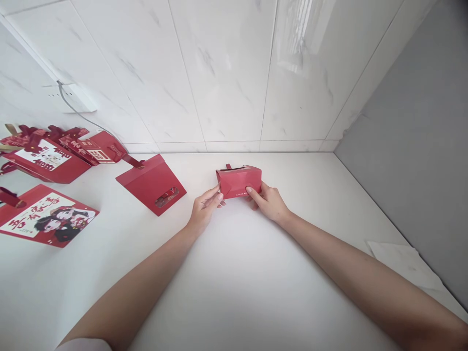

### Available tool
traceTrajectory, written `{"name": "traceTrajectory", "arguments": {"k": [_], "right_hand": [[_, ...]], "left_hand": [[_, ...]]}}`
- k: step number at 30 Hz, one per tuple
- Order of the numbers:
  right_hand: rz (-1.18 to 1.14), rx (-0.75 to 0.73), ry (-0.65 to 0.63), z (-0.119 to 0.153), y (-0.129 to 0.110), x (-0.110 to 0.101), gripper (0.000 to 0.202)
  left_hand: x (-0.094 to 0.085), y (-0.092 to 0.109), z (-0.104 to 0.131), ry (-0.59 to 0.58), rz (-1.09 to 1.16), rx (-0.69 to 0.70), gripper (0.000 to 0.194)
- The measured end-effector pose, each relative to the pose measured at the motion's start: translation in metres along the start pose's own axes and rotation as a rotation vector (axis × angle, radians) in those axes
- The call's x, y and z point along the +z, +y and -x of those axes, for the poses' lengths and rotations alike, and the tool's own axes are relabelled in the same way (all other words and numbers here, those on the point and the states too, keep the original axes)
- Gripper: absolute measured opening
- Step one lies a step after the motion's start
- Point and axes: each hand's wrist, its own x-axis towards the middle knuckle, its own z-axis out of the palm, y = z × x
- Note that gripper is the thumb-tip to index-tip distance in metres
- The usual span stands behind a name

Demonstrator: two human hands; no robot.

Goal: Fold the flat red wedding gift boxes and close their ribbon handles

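Observation:
A small red paper gift box (239, 181) is between my two hands, above the white table near the wall. Its folded bottom, with a line of small white print, faces me, and a bit of dark red ribbon shows behind it. My left hand (205, 208) pinches the box's left lower edge between thumb and fingers. On the right side, my right hand (269, 202) grips it, thumb on the near face and fingers beneath. What is inside the box cannot be seen.
Left of my hands stands a red gift box with a cut-out window (157, 185). Further left are a box with a cartoon couple (54, 217) and several more red boxes (51, 158) by the wall. A cable (78, 114) hangs from a socket. White paper (402, 263) lies at right.

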Motion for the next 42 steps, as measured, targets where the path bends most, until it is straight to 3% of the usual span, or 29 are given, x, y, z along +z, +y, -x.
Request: {"name": "traceTrajectory", "arguments": {"k": [6,9,15,17,21,26,31,34,38,42], "right_hand": [[0.221,-0.256,0.070,-0.001,0.005,0.003,0.050],[0.265,-0.407,-0.026,0.002,0.005,0.006,0.060],[0.148,-0.441,-0.272,0.004,0.006,0.004,0.099],[0.081,-0.444,-0.270,0.001,0.007,0.004,0.094],[-0.029,-0.358,-0.189,-0.003,0.009,0.007,0.063],[-0.036,-0.241,-0.229,-0.004,0.010,0.007,0.056],[0.117,-0.384,-0.238,-0.005,0.011,0.009,0.035],[0.218,-0.499,-0.211,-0.006,0.010,0.009,0.029],[0.224,-0.551,-0.194,-0.006,0.008,0.007,0.032],[0.210,-0.538,-0.195,-0.007,0.008,0.005,0.032]], "left_hand": [[0.001,-0.006,-0.003,-0.045,0.126,0.030,0.061],[0.001,-0.007,-0.004,-0.011,0.157,0.027,0.059],[0.002,-0.004,-0.001,0.065,0.029,0.041,0.053],[0.003,-0.001,0.001,0.130,-0.113,0.146,0.048],[0.005,0.003,0.007,0.181,-0.422,0.359,0.051],[0.009,0.003,0.009,0.175,-0.331,0.366,0.082],[0.009,0.003,0.009,0.207,-0.364,0.572,0.099],[0.010,0.006,0.012,0.112,-0.401,0.684,0.102],[0.011,0.010,0.014,-0.098,-0.431,0.604,0.105],[0.011,0.011,0.014,-0.096,-0.456,0.613,0.093]]}}
